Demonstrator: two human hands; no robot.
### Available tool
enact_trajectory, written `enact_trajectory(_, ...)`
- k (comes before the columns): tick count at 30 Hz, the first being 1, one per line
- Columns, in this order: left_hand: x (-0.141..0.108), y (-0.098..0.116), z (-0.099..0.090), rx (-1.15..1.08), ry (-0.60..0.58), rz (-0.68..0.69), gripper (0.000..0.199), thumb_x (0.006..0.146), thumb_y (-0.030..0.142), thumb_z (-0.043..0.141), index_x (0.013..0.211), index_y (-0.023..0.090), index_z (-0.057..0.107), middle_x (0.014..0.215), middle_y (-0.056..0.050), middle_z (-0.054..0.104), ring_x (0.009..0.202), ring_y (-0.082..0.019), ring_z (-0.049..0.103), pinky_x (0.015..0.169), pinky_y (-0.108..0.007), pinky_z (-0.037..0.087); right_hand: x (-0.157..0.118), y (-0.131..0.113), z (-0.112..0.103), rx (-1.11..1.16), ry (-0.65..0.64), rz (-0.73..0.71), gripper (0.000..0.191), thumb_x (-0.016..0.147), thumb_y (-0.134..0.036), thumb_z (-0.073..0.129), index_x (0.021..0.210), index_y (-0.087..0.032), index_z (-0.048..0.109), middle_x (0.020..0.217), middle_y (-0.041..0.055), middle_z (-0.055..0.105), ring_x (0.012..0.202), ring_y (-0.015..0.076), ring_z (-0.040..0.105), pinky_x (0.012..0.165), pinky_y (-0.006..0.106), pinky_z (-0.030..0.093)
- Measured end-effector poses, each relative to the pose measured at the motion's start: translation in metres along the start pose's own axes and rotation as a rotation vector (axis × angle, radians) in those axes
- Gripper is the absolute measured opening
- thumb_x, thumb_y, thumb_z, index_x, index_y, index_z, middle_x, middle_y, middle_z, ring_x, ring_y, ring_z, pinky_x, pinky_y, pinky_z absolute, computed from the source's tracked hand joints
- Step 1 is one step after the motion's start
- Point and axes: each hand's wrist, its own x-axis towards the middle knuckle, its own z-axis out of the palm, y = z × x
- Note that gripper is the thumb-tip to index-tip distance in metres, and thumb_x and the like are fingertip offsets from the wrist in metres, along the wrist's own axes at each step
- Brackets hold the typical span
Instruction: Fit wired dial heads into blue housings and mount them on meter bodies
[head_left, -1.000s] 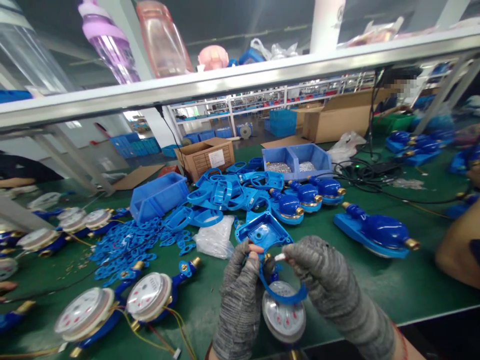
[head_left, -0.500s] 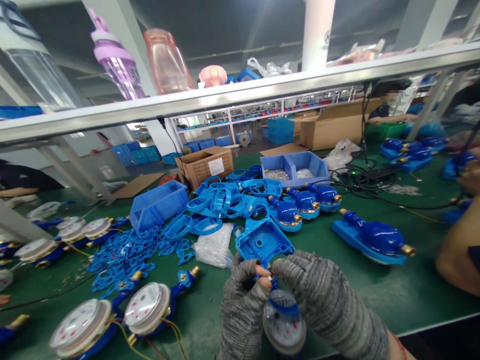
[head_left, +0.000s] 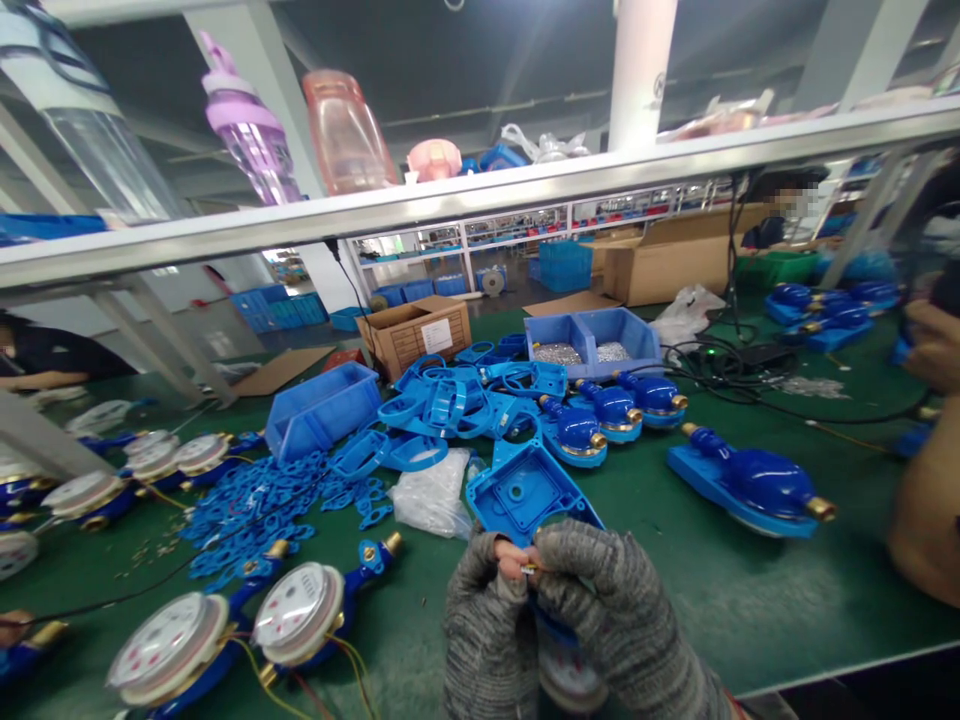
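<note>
My left hand [head_left: 491, 610], in a grey knitted fingerless glove, pinches with its fingertips against those of my right hand [head_left: 611, 590]. Between them shows a small white and yellowish piece [head_left: 529, 569], too small to name. Just beyond my fingers lies an open blue plastic housing [head_left: 525, 490], its near edge hidden by my hands. Below the hands a water meter [head_left: 574, 685] with a clear round face is mostly covered by the gloves. To the left, two water meters [head_left: 300, 608] with blue bodies, brass ends and loose coloured wires lie face up.
Blue plastic frames [head_left: 442, 405] and small blue brackets [head_left: 251, 510] are heaped ahead, near a plastic bag [head_left: 431, 495]. A divided bin [head_left: 592, 340] holds small metal parts. Finished-looking blue meters [head_left: 757, 480] lie right. Another person's arm [head_left: 926, 480] is at the right edge; a shelf [head_left: 465, 195] crosses above.
Both hands have drawn closer together and now cover more of the water meter beneath. The person's arm at the right edge has shifted slightly.
</note>
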Motion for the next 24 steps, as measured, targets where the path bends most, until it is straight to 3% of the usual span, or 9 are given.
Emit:
enact_trajectory(3, 0.000, -0.001, 0.003, 0.012, -0.011, 0.024, 0.044, 0.075, 0.061, 0.072, 0.067, 0.018, 0.065, 0.080, -0.005, 0.072, 0.081, -0.020, 0.069, 0.087, -0.043, 0.057, -0.001, 0.001, -0.003, 0.043, -0.072, 0.044, 0.004, 0.086, -0.022, 0.066, 0.086, -0.022, 0.071, 0.079, 0.0035, 0.078, 0.066, 0.0178, 0.075, 0.062, 0.023, 0.064)
enact_trajectory(7, -0.001, 0.001, 0.002, 0.017, 0.014, 0.039, 0.048, 0.060, 0.070, 0.077, 0.055, 0.023, 0.066, 0.076, -0.008, 0.073, 0.080, -0.027, 0.069, 0.090, -0.046, 0.057, -0.002, -0.005, -0.009, -0.048, -0.050, -0.084, 0.013, 0.085, -0.018, 0.065, 0.095, -0.025, 0.071, 0.083, 0.0024, 0.078, 0.070, 0.0188, 0.076, 0.067, 0.026, 0.065)
enact_trajectory(13, -0.014, 0.006, -0.001, -0.021, 0.087, 0.078, 0.044, 0.069, 0.069, 0.071, 0.067, 0.026, 0.076, 0.077, -0.006, 0.074, 0.090, -0.027, 0.068, 0.104, -0.048, 0.049, 0.001, -0.010, -0.016, -0.157, -0.041, -0.176, 0.014, 0.090, -0.020, 0.058, 0.093, -0.025, 0.071, 0.081, 0.0026, 0.078, 0.069, 0.0181, 0.075, 0.063, 0.025, 0.063)
enact_trajectory(16, -0.023, 0.007, 0.008, -0.126, 0.176, 0.066, 0.033, 0.076, 0.060, 0.071, 0.077, 0.027, 0.076, 0.104, -0.004, 0.073, 0.097, -0.024, 0.066, 0.095, -0.038, 0.054, 0.005, 0.002, -0.018, -0.308, 0.031, -0.168, 0.015, 0.092, -0.024, 0.056, 0.089, -0.023, 0.071, 0.077, 0.0036, 0.077, 0.063, 0.0183, 0.073, 0.058, 0.025, 0.062)
enact_trajectory(18, -0.027, 0.007, 0.017, -0.205, 0.256, 0.051, 0.027, 0.079, 0.050, 0.073, 0.099, 0.032, 0.072, 0.127, 0.000, 0.063, 0.099, -0.020, 0.067, 0.086, -0.030, 0.057, 0.007, 0.011, -0.019, -0.423, 0.055, -0.163, 0.019, 0.094, -0.026, 0.054, 0.086, -0.021, 0.071, 0.074, 0.0044, 0.077, 0.060, 0.0187, 0.072, 0.056, 0.026, 0.061)
enact_trajectory(21, -0.029, 0.007, 0.030, -0.233, 0.281, 0.099, 0.065, 0.083, 0.044, 0.069, 0.140, 0.045, 0.038, 0.148, -0.002, 0.045, 0.101, -0.017, 0.067, 0.085, -0.029, 0.058, 0.009, 0.022, -0.016, -0.551, 0.064, -0.164, 0.027, 0.097, -0.027, 0.049, 0.085, -0.019, 0.072, 0.075, 0.0064, 0.077, 0.061, 0.0198, 0.073, 0.057, 0.028, 0.061)
enact_trajectory(23, -0.028, 0.007, 0.031, -0.143, 0.264, 0.141, 0.086, 0.080, 0.042, 0.071, 0.148, 0.044, 0.020, 0.155, -0.006, 0.034, 0.115, -0.023, 0.062, 0.092, -0.035, 0.056, 0.009, 0.025, -0.013, -0.597, 0.081, -0.190, 0.031, 0.098, -0.025, 0.045, 0.084, -0.018, 0.072, 0.075, 0.0073, 0.077, 0.062, 0.0200, 0.073, 0.057, 0.029, 0.061)
enact_trajectory(24, -0.027, 0.007, 0.029, -0.074, 0.265, 0.146, 0.091, 0.076, 0.042, 0.074, 0.149, 0.039, 0.020, 0.155, -0.008, 0.034, 0.122, -0.027, 0.058, 0.097, -0.039, 0.054, 0.009, 0.025, -0.013, -0.603, 0.090, -0.206, 0.032, 0.098, -0.024, 0.044, 0.084, -0.018, 0.072, 0.075, 0.0073, 0.077, 0.063, 0.0200, 0.074, 0.058, 0.029, 0.061)
